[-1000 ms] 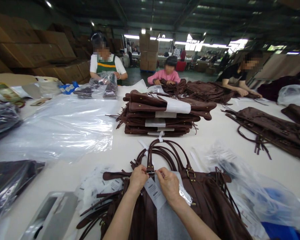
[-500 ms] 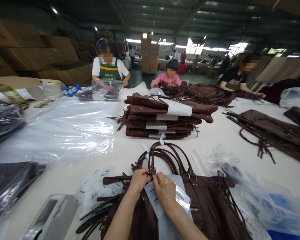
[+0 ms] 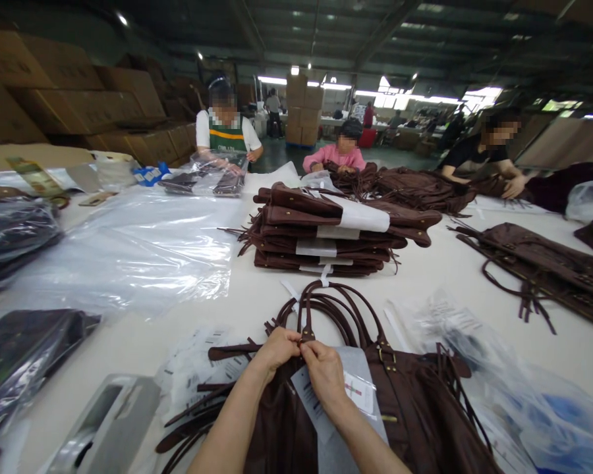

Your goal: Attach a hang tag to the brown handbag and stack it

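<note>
Our hands have drawn closer together at the handle base.
Our left hand (image 3: 277, 349) and right hand (image 3: 323, 372) pinch the buckle (image 3: 306, 338) on the brown bag (image 3: 415, 408), tag (image 3: 313, 401) beneath.

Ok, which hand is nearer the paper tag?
Right. The right hand lies directly over the paper tag, covering its top; the left hand sits just left of it, at the handle buckle.
</note>
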`<control>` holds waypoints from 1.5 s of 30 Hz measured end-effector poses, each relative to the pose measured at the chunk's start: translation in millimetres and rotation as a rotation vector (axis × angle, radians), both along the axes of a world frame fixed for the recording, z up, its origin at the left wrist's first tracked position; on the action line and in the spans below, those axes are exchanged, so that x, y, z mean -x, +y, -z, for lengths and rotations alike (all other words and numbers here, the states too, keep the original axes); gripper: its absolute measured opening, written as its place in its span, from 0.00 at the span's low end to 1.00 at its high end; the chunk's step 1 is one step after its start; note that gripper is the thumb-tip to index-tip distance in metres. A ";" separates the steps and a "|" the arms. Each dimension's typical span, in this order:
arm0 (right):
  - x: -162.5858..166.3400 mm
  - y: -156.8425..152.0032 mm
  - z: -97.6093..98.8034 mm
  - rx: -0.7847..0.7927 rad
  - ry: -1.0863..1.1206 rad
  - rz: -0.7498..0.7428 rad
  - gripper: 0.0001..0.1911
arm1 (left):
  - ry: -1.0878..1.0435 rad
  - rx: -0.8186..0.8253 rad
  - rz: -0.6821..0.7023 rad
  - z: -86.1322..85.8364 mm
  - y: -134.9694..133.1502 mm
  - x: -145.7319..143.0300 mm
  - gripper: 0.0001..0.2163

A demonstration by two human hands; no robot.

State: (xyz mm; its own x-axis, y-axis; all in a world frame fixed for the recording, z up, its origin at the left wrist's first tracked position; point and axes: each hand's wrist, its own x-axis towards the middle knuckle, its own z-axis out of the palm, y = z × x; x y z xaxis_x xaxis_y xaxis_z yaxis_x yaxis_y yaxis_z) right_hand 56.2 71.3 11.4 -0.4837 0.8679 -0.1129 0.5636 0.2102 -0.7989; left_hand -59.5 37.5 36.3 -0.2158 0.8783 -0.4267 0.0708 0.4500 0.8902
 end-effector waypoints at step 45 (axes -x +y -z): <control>-0.4 -4.5 -1.2 -0.033 -0.131 0.133 0.13 | -0.116 0.188 0.096 16.3 19.6 23.3 0.13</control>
